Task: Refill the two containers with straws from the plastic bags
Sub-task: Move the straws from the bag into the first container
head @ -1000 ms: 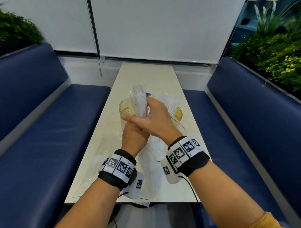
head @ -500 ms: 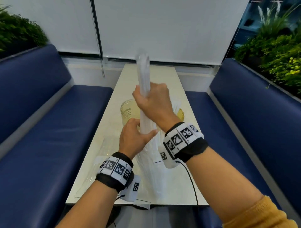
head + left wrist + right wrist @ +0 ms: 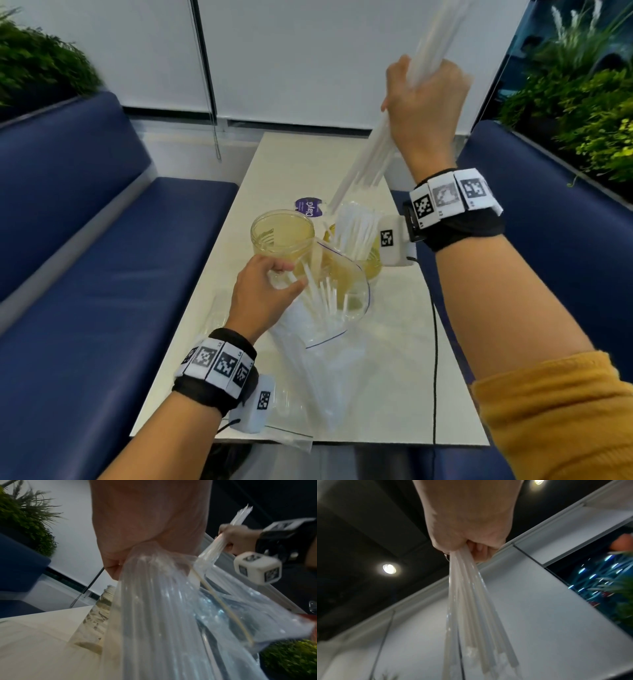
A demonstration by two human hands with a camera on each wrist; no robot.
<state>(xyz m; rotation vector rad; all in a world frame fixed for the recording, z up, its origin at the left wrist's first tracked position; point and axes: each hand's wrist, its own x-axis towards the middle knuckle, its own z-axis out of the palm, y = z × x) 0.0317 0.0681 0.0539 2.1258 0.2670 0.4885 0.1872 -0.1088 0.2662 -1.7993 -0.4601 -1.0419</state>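
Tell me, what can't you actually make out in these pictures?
- Top ends of the straw bundle in the right hand: cut off by the head view's top edge.
- Left hand fingertips: hidden behind the plastic bag, head view.
- Small print on the purple label: too small.

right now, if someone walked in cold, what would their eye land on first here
The right hand, raised high over the table, grips a bundle of white straws slanting down toward the two yellowish jars. Below it, the left hand holds open a clear plastic bag with a few straws left inside. The right jar already holds straws; the left jar looks empty.
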